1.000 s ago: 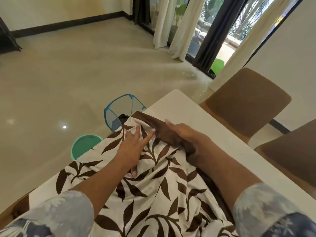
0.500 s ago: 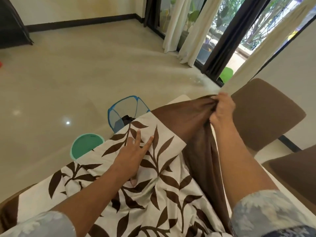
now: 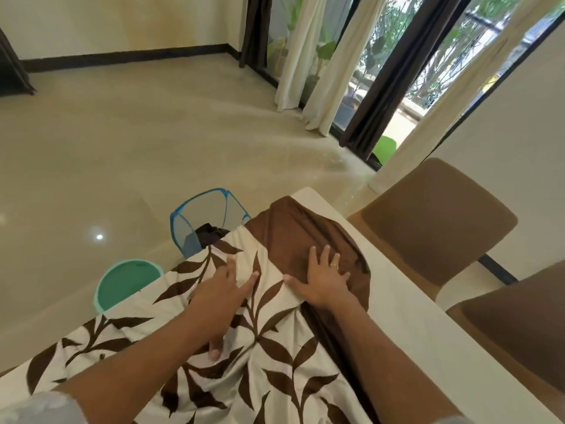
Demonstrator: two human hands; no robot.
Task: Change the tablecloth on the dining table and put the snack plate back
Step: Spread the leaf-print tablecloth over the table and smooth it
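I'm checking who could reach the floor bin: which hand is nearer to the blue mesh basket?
Left. The left hand lies flat on the leaf-print cloth, just this side of the blue mesh basket. The right hand presses the brown part farther right, toward the chair.

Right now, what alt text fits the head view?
Both hands, left and right, press flat on a cream tablecloth with brown leaf print and plain brown border, spread partway over a white dining table. A blue mesh basket and round teal lid sit on the floor beyond.
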